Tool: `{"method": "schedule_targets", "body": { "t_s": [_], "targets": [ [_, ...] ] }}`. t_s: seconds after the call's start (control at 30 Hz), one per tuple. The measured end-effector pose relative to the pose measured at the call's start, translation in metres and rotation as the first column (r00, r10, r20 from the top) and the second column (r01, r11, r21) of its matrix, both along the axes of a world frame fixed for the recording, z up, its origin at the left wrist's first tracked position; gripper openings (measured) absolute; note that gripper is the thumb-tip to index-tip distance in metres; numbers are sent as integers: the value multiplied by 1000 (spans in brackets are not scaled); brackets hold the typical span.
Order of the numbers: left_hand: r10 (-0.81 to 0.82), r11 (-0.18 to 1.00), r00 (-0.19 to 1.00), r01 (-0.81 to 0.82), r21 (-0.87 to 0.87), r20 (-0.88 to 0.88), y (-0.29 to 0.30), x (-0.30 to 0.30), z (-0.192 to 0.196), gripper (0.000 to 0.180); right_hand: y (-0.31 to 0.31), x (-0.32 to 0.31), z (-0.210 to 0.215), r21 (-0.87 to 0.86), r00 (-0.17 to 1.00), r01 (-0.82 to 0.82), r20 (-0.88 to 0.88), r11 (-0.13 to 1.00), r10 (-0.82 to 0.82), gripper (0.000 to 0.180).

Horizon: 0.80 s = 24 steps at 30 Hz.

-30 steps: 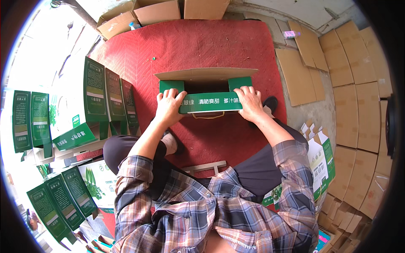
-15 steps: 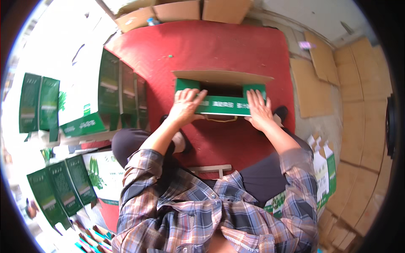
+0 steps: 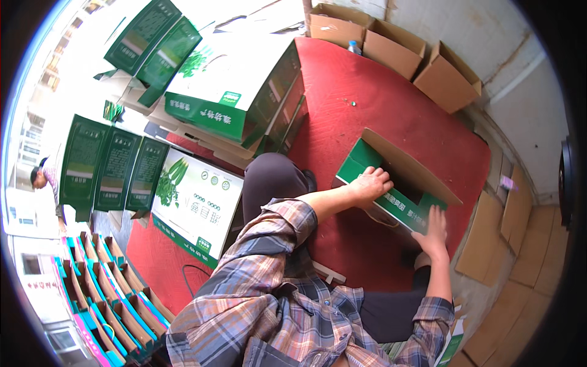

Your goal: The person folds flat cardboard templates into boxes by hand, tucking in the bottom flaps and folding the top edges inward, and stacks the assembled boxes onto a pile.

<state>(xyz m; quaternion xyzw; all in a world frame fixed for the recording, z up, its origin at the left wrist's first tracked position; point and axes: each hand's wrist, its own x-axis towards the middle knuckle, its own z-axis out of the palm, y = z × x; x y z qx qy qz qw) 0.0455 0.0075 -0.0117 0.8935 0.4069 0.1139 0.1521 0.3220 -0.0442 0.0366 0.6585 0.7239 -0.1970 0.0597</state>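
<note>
Both hands flat on green carton (image 3: pixel 391 199) on red mat (image 3: pixel 379 116), L hand (image 3: pixel 370 185) pressing near-left edge, R hand (image 3: pixel 433 232) on right end, fingers spread, gripping nothing

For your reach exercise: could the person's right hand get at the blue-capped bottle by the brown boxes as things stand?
Probably not without leaning. The right hand rests on the green carton, while the bottle lies beyond it across the red mat, though nothing blocks the way.
</note>
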Motion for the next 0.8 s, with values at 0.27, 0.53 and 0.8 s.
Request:
{"method": "schedule_targets", "body": {
  "t_s": [0.27, 0.53, 0.8],
  "targets": [
    [276, 957, 934, -245, -153, 226, 8, -1, 25, 78, 13, 92, 23, 137, 727, 447, -631, 884, -270, 53],
    [512, 843, 435, -420, -336, 741, 14, -35, 117, 87, 17, 119, 20, 66, 619, 507, -722, 860, -309, 51],
    [399, 894, -309, -80, -441, 863, -61, -143, 243, 63, 21, 113, 12, 52, 686, 444, -662, 894, -302, 50]
  ]
}}
